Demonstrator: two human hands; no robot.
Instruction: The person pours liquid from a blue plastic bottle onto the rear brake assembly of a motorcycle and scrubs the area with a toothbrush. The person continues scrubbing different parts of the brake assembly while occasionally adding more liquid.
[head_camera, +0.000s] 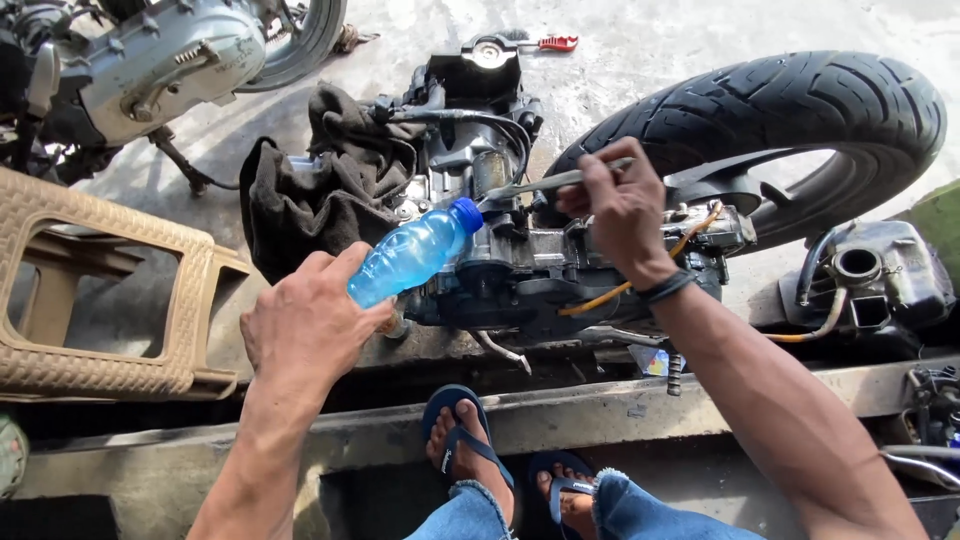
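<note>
Tilting blue bottle (415, 252) within left fingers (345, 268)

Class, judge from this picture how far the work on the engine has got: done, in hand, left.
Done: the engine lies stripped on the ground, rag beside it. In hand: the left hand tips a capped bottle towards it; the right hand holds a tool on it. Left: the bottle's blue cap is on, nothing poured.

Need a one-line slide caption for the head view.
Left hand tilts blue bottle toward scooter engine; right hand holds a thin metal tool there.
</note>
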